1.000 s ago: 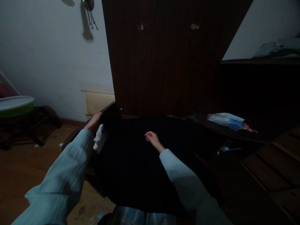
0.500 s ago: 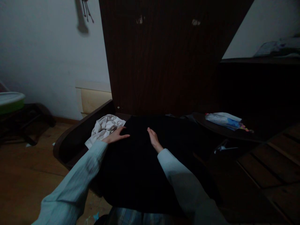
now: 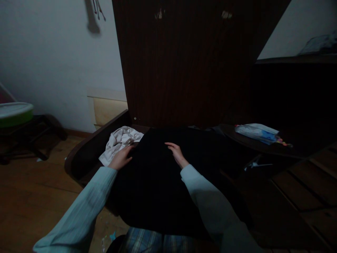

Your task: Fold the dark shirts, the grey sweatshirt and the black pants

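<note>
A large piece of black cloth (image 3: 158, 189) lies spread in front of me, its near edge hanging by my lap. On its left edge is my left hand (image 3: 121, 158), fingers apart and nothing held, close beside a crumpled whitish cloth (image 3: 119, 138). My right hand (image 3: 177, 153) is over the middle of the black cloth, fingers stretched out and pointing left, also with nothing in it. Whether the fingertips press on the cloth is too dark to tell.
A dark wooden panel (image 3: 189, 70) rises behind the cloth, with a curved wooden armrest (image 3: 76, 158) at the left. Right of the cloth, a plastic packet (image 3: 258, 133) lies on a dark rounded surface. A green-sided basin (image 3: 17, 114) stands on a low stool at far left.
My left hand has drawn back toward me and left, its fingers less spread. My right hand has shifted slightly right and turned, fingers now pointing more to the left. The view has moved a little.
</note>
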A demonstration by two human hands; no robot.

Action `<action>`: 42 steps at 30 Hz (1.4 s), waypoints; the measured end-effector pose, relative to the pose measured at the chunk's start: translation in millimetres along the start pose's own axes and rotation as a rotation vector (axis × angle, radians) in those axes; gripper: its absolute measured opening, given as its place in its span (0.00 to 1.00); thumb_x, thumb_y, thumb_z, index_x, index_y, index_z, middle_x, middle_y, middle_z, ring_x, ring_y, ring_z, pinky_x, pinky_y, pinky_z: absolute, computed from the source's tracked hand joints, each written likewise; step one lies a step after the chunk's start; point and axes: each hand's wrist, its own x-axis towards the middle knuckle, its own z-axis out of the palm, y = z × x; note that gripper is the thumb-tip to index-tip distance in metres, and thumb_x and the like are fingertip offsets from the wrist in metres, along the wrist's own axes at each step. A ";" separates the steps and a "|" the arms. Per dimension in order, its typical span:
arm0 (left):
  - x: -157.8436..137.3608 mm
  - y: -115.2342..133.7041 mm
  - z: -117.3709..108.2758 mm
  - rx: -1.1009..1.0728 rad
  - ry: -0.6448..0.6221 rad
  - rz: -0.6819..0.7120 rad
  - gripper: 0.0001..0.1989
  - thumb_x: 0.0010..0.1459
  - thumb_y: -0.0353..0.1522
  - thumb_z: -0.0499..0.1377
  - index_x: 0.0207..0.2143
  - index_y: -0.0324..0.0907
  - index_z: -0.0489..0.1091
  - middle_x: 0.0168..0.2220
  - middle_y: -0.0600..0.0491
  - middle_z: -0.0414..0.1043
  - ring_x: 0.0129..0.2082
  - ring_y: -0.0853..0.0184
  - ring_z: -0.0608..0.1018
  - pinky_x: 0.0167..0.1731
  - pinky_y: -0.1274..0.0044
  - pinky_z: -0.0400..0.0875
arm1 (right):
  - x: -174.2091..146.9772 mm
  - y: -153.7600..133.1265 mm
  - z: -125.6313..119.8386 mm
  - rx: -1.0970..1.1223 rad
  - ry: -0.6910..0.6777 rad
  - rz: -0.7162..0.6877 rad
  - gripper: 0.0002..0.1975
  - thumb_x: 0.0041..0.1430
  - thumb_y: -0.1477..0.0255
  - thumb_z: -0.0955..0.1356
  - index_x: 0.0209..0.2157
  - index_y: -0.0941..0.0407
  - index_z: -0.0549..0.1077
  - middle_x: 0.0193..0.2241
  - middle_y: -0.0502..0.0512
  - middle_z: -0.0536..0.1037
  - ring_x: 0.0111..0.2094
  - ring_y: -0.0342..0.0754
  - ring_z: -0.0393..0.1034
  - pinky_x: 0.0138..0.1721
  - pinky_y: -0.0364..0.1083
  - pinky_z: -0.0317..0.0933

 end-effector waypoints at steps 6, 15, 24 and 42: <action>-8.7 -2.9 -2.6 0.119 0.149 -0.131 0.17 0.43 0.24 0.49 0.38 0.41 0.62 0.39 0.48 0.65 0.40 0.61 0.70 0.37 0.73 0.65 | 5.7 -4.3 -2.0 -0.146 -0.106 0.043 0.08 0.44 0.74 0.65 0.27 0.54 0.75 0.28 0.49 0.75 0.32 0.45 0.68 0.35 0.44 0.61; -9.3 -6.6 0.0 0.045 0.211 -0.164 0.10 0.41 0.25 0.50 0.29 0.42 0.59 0.32 0.51 0.62 0.35 0.62 0.69 0.34 0.72 0.65 | 56.7 -46.1 1.3 -0.438 -0.148 0.091 0.08 0.41 0.75 0.70 0.15 0.56 0.69 0.15 0.48 0.68 0.21 0.41 0.61 0.27 0.42 0.56; -10.8 -6.2 0.7 -0.043 0.249 -0.107 0.08 0.39 0.24 0.49 0.26 0.43 0.58 0.30 0.53 0.61 0.34 0.64 0.68 0.33 0.74 0.64 | 89.8 -31.3 61.1 -0.273 -0.132 0.070 0.04 0.45 0.79 0.66 0.20 0.57 0.70 0.22 0.49 0.73 0.29 0.42 0.68 0.37 0.43 0.61; -10.8 -21.4 7.4 -0.045 0.232 -0.081 0.10 0.44 0.25 0.48 0.26 0.41 0.68 0.35 0.50 0.64 0.39 0.62 0.68 0.42 0.69 0.63 | 108.3 -19.6 92.9 -0.448 -0.198 -0.080 0.24 0.43 0.84 0.67 0.46 0.60 0.68 0.53 0.60 0.63 0.55 0.48 0.55 0.56 0.45 0.46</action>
